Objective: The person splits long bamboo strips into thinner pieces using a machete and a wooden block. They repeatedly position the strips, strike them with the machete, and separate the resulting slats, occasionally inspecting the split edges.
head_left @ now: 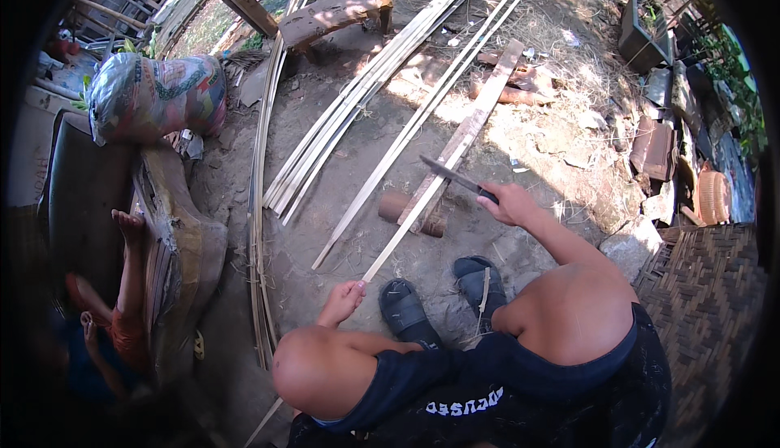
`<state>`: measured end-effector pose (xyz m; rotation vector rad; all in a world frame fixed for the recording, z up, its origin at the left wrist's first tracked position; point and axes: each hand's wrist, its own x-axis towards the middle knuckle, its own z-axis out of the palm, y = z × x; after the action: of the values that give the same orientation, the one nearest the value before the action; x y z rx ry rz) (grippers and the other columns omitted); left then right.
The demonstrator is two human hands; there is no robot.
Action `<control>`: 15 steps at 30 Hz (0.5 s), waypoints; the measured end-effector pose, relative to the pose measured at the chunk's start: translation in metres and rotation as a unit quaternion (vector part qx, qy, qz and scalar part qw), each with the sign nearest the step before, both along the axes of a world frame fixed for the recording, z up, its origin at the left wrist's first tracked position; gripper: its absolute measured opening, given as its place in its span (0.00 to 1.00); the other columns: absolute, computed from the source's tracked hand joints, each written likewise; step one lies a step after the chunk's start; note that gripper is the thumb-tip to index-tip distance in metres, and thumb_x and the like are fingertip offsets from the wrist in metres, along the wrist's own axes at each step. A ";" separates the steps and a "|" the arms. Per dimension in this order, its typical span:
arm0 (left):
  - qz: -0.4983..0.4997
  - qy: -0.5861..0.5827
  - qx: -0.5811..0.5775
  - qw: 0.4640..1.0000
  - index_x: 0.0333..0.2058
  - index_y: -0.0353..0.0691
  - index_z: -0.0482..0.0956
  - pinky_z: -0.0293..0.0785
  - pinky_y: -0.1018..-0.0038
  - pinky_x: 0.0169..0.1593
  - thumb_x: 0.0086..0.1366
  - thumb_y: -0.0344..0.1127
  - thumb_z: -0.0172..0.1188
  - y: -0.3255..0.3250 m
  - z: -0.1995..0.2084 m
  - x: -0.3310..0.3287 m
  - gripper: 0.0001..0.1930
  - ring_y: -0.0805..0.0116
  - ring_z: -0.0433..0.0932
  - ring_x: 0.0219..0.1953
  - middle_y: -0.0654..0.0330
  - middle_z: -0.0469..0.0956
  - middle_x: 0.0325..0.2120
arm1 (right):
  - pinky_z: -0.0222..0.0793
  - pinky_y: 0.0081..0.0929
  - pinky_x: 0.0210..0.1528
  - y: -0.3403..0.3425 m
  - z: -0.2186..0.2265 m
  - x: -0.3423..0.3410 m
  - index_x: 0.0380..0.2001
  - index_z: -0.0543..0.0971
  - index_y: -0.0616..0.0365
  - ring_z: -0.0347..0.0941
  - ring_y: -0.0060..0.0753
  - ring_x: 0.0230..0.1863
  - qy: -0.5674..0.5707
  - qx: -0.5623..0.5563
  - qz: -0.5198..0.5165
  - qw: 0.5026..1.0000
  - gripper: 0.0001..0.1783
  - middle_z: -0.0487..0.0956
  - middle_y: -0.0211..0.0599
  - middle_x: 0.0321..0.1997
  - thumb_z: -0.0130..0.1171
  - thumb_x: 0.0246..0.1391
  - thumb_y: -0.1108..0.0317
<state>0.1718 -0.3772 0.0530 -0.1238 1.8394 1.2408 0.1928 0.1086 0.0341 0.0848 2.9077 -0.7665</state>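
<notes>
My left hand (344,300) is closed round the near end of a long, pale bamboo strip (395,239). The strip slants away to the upper right, along a flat wooden board (489,93). In my right hand (510,204) is the black handle of a knife, gripped with the fingers wrapped round it. The dark knife blade (448,173) crosses over the strip on the board; whether its edge touches the strip, I cannot tell. A short round log (395,207) lies under the board's near end.
More bamboo strips (349,107) lie bundled on the dirt ground, with thin dark strips (258,204) at left. Beyond are a low wooden bench (337,16) and a stuffed sack (158,97). Another person's bare leg (130,269) shows at left. A woven mat (707,310) is at right.
</notes>
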 end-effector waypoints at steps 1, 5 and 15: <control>0.002 -0.007 0.001 1.000 0.30 0.38 0.77 0.58 0.81 0.21 0.75 0.46 0.54 -0.006 -0.007 0.000 0.18 0.83 0.63 0.17 0.70 0.69 0.16 | 0.77 0.50 0.40 -0.007 0.000 0.010 0.56 0.76 0.49 0.81 0.60 0.36 0.001 -0.007 0.086 0.996 0.25 0.83 0.54 0.34 0.54 0.64 0.46; 0.009 0.008 -0.003 1.000 0.29 0.38 0.77 0.59 0.81 0.22 0.74 0.47 0.54 -0.015 -0.005 0.009 0.19 0.83 0.63 0.17 0.70 0.69 0.16 | 0.76 0.53 0.42 0.033 0.007 -0.006 0.56 0.77 0.47 0.80 0.63 0.36 -0.016 0.039 -0.112 0.993 0.25 0.83 0.54 0.33 0.53 0.63 0.44; -0.004 0.031 -0.041 0.999 0.28 0.37 0.78 0.61 0.78 0.22 0.74 0.46 0.55 -0.026 -0.015 0.005 0.19 0.81 0.65 0.18 0.69 0.70 0.15 | 0.76 0.48 0.43 0.070 0.005 -0.006 0.54 0.77 0.53 0.80 0.60 0.40 0.035 -0.023 -0.233 0.972 0.23 0.83 0.57 0.37 0.53 0.66 0.50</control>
<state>0.1768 -0.4027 0.0379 -0.1235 1.9433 1.1763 0.1866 0.1789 0.0392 0.7710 2.9654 -0.9137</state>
